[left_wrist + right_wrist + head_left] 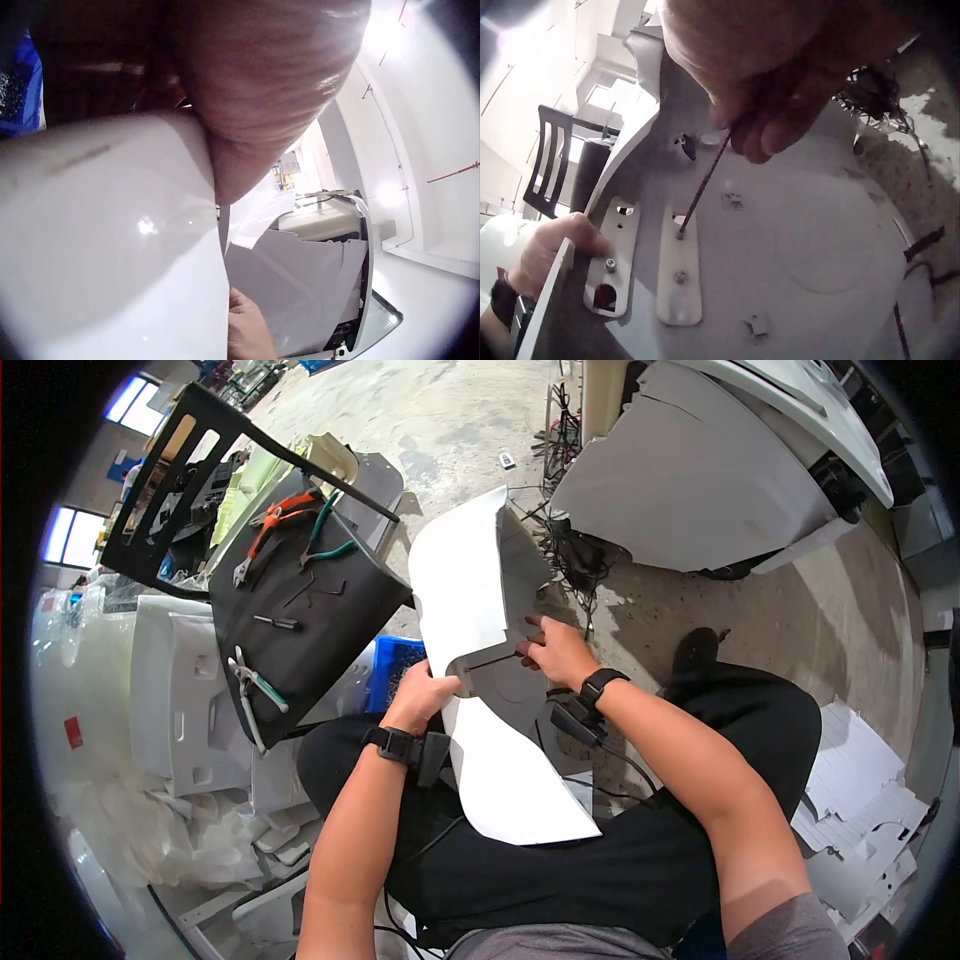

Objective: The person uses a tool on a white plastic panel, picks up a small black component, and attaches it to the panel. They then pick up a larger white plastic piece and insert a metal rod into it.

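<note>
A curved white plastic panel (465,575) stands over the person's lap, its grey inner side (780,217) facing the right hand. The left hand (420,695) grips the panel's left edge, with its thumb on the inside beside a slotted white plate (620,232) that holds a screw (610,265). The right hand (560,653) pinches a thin dark hex key (705,184); its upper end is hidden in the fingers. The key's tip meets a screw (680,235) on a second slotted plate (679,300), whose lower screw (680,277) shows below.
On the left, a black chair (330,630) bears orange-handled pliers (280,510), green-handled cutters (325,540), a screwdriver (278,623) and L-shaped keys (325,590). A blue bin (385,670) stands beside it. Tangled cables (575,550) and a large grey panel (690,480) lie ahead.
</note>
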### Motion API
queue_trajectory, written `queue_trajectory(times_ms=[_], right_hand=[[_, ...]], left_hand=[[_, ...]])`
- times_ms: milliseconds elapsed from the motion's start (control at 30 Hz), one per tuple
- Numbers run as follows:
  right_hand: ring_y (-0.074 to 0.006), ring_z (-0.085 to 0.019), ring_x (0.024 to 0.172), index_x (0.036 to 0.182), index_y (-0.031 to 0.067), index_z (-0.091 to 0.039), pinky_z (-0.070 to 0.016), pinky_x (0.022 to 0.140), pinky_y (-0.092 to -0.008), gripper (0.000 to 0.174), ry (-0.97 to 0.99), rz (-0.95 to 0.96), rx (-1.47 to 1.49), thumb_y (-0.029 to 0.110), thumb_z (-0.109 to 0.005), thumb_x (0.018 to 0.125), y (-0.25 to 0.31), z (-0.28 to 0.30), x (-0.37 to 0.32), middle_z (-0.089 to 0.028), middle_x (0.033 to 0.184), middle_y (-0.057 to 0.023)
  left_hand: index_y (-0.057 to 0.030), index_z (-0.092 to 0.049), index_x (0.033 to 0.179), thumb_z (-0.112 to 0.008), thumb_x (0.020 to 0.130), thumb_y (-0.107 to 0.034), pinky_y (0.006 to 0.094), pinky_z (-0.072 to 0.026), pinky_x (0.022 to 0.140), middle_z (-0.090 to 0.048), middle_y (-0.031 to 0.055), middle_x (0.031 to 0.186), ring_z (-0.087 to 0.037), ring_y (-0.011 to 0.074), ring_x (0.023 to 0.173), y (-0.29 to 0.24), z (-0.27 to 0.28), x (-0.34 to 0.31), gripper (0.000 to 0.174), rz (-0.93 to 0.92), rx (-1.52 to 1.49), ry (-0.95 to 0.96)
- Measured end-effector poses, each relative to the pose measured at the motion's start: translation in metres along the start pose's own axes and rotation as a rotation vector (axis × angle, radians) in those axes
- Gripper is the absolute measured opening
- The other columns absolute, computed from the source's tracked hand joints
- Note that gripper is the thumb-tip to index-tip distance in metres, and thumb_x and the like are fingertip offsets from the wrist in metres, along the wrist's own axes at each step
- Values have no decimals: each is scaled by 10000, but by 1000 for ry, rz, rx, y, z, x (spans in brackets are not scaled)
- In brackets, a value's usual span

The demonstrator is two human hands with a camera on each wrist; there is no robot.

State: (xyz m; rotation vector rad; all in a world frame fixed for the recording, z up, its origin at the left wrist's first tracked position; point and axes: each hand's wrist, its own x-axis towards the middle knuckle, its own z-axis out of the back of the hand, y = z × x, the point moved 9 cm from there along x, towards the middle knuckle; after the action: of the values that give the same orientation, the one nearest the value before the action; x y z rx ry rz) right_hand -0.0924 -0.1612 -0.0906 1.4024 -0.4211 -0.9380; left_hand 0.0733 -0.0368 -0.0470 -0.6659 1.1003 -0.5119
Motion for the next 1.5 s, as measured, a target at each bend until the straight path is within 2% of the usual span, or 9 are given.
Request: queue_trajectory(times_ms=[233, 667, 733, 867, 967, 1033, 1133, 1233, 1500], right_hand=[[-121, -602, 563, 923, -53, -644, -486, 536, -246, 209, 171, -240, 133, 136, -602, 844, -2, -2, -13, -634, 689, -92], [-163, -635, 688, 895, -74, -638, -507, 583, -271, 226, 268, -254, 552, 145, -599, 853, -20, -13, -10, -654, 757, -125], [-174, -646, 712, 915, -25, -661, -502, 598, -297, 224, 355, -122, -165, 176, -611, 828, -1, -5, -15, -662, 759, -129], [-191, -650, 700, 905, 8, -671, -496, 612, -316, 242, 263, 101, -449, 220, -610, 807, 11, 0, -13, -662, 762, -134], [-210, -642, 673, 895, -3, -669, -492, 618, -313, 284, 217, 67, -365, 259, -592, 816, 9, 0, -7, -660, 761, -144], [-205, -637, 650, 903, -16, -660, -490, 612, -316, 264, 192, -173, -142, 222, -619, 797, -13, 3, 1, -660, 762, -145], [-186, -612, 588, 905, -42, -646, -478, 559, -303, 232, 54, -8, 44, 160, -641, 792, -6, 6, 6, -652, 730, -132], [-152, -583, 554, 940, -64, -624, -458, 506, -278, 223, 47, -134, 291, 105, -644, 797, -17, 4, 8, -638, 710, -110], [-112, -576, 569, 983, -82, -598, -466, 497, -243, 267, 195, -296, 360, 144, -623, 842, -15, -1, -3, -639, 738, -105]], left_hand=[[87, -578, 1001, -563, 673, -62, 295, -471, 695, -622, 130, 906, -600, 199, 763, -4, -1, -3, 361, 14, -2, -3], [91, -577, 999, -558, 674, -59, 289, -468, 694, -621, 126, 892, -600, 199, 760, -6, -1, -5, 358, 10, -7, -18], [92, -577, 998, -558, 674, -60, 288, -467, 690, -620, 124, 890, -597, 197, 756, -4, -1, -4, 358, 13, -11, -10], [90, -578, 996, -557, 674, -56, 287, -464, 682, -617, 115, 882, -590, 191, 743, -8, -2, -6, 354, 24, 9, -17], [87, -577, 1002, -557, 673, -52, 290, -466, 686, -617, 121, 888, -592, 194, 750, -7, -2, -6, 357, 16, 0, -20], [86, -576, 1005, -558, 673, -50, 292, -468, 689, -618, 124, 893, -594, 195, 754, -7, -2, -7, 360, 27, -7, -24], [85, -574, 1011, -560, 672, -51, 295, -471, 695, -619, 130, 903, -598, 199, 764, -6, -1, -6, 366, 39, -9, -30], [85, -574, 1012, -564, 669, -56, 296, -473, 700, -620, 131, 906, -601, 202, 769, -4, 0, -4, 370, 43, 5, -22], [94, -580, 999, -573, 657, -61, 282, -466, 704, -622, 125, 893, -599, 198, 757, -6, 2, -4, 374, 33, 10, 6]])
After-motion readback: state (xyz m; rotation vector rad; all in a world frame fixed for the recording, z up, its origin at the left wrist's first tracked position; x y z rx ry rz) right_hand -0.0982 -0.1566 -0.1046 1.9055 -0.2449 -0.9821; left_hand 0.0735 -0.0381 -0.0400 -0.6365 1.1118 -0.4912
